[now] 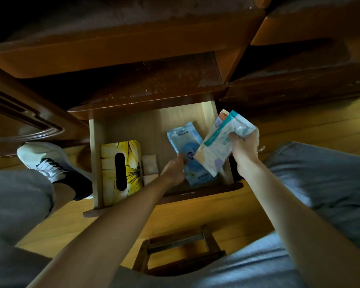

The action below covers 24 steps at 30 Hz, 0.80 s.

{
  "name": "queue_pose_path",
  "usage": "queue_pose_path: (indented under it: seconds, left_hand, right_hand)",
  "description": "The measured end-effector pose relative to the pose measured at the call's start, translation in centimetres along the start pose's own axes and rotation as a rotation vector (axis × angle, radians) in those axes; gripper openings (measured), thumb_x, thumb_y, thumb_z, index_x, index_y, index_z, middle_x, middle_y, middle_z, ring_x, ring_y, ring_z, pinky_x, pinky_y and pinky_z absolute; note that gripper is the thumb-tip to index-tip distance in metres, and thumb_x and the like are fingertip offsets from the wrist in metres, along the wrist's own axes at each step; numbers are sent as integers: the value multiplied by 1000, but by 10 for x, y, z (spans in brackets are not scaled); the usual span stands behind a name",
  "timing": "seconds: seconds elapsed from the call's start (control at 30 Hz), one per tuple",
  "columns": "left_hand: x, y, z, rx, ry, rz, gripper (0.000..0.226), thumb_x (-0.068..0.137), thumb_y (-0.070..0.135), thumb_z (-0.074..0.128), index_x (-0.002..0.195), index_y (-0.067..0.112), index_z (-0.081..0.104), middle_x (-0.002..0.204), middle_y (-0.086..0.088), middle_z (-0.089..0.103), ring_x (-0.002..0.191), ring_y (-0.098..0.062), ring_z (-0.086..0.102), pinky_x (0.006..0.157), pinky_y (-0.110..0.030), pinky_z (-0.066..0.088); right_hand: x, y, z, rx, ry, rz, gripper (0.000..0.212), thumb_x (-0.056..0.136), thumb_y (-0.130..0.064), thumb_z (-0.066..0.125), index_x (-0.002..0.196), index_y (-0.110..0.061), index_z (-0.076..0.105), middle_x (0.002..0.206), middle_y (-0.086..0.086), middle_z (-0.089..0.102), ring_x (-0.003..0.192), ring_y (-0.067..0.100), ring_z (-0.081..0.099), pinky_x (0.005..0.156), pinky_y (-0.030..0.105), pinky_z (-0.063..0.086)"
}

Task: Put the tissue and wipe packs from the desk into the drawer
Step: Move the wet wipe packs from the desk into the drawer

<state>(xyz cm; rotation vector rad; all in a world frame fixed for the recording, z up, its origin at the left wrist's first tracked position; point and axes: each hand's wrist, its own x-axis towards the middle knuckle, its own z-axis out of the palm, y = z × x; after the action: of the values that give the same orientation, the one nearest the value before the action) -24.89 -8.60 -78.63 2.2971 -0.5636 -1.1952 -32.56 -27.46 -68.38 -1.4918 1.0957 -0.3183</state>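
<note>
So the pale wooden pull-out drawer (96,163) is open under the dark brown desk. A yellow flower-print tissue box (131,161) sits along its left wall, with a small cream cloth pad (149,166) just beside it. The light blue plastic wipe pack (187,146) lies in the right half, and the left hand (175,168) has its grip pinching that pack's near edge. The right hand (244,150) is above the drawer's right wall, its grip clenched round two more soft packs, a white and teal one (222,140) in front and a peach-topped one (221,118) behind; they partly cover the blue pack. A white sneaker (48,161) is left of the drawer, a small wooden stool (181,252) on the floor below.
</note>
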Motion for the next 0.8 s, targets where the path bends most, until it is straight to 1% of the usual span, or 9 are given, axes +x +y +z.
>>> queue_pose_path:
  seconds: [0.1, 0.17, 0.2, 0.27, 0.37, 0.43, 0.53, 0.67, 0.8]
  left_hand:
    - [9, 18, 12, -322, 144, -146, 79, 84, 8, 70, 148, 15, 25, 148, -11, 33, 137, -32, 36, 106, -42, 42]
    - [15, 22, 6, -562, 275, -254, 96, 85, 3, 67, 158, 17, 6, 157, -13, 30, 141, -34, 37, 109, -46, 43]
    - [17, 20, 3, -564, 324, -255, 93, 86, 3, 66, 158, 15, 9, 151, -16, 42, 134, -35, 47, 105, -48, 48]
    - [21, 10, -3, -362, 333, -221, 60, 86, 7, 65, 142, 8, 42, 125, -15, 66, 114, -36, 63, 89, -46, 56]
    - [21, -1, -1, -141, 202, -150, 28, 87, 11, 66, 115, 9, 68, 112, -12, 73, 104, -30, 67, 82, -36, 56]
    - [20, -6, 1, -93, 132, -121, 25, 87, 9, 66, 111, 10, 70, 110, -11, 72, 104, -30, 67, 82, -35, 55]
    - [22, -12, -7, -61, 84, -110, 33, 84, 13, 69, 117, 13, 66, 113, -9, 71, 107, -30, 66, 85, -38, 56]
    - [23, -14, -21, -241, 252, -202, 48, 90, 21, 68, 134, 11, 54, 128, -12, 64, 119, -32, 61, 95, -41, 53]
    - [17, -19, -20, -349, 210, -235, 40, 94, 26, 64, 133, 15, 60, 126, -10, 67, 115, -29, 63, 94, -41, 55]
  right_hand:
    - [0, 1, -1, -63, -15, -33, 28, 102, -7, 54, 130, -7, 54, 124, 7, 66, 112, 16, 68, 79, 30, 63]
    - [-1, 2, -1, -71, -60, -1, 32, 103, -7, 53, 135, -8, 48, 129, 9, 63, 116, 17, 66, 87, 38, 62]
    - [0, 1, -1, -67, -101, 23, 35, 103, -6, 52, 138, -7, 45, 130, 11, 62, 118, 19, 65, 90, 42, 61]
    - [1, 2, 0, -107, -184, 20, 37, 103, -4, 52, 139, -6, 44, 129, 13, 62, 116, 20, 65, 91, 44, 60]
    - [3, 6, 7, -238, -273, -24, 41, 101, -6, 56, 140, -10, 44, 126, 7, 63, 112, 14, 65, 80, 30, 60]
    - [9, 10, 17, -328, -309, -28, 41, 100, -9, 57, 140, -12, 44, 125, 2, 62, 112, 11, 63, 71, 20, 55]
    - [24, 20, 38, -421, -352, 19, 46, 99, -8, 58, 139, -12, 36, 126, 1, 56, 115, 16, 57, 75, 24, 52]
    - [31, 39, 60, -614, -489, 27, 64, 95, 3, 58, 144, -14, 21, 115, -3, 52, 115, 21, 59, 72, 25, 50]
    - [22, 54, 70, -919, -526, -140, 91, 91, 0, 63, 155, -26, 5, 149, 19, 41, 127, 32, 53, 88, 40, 54]
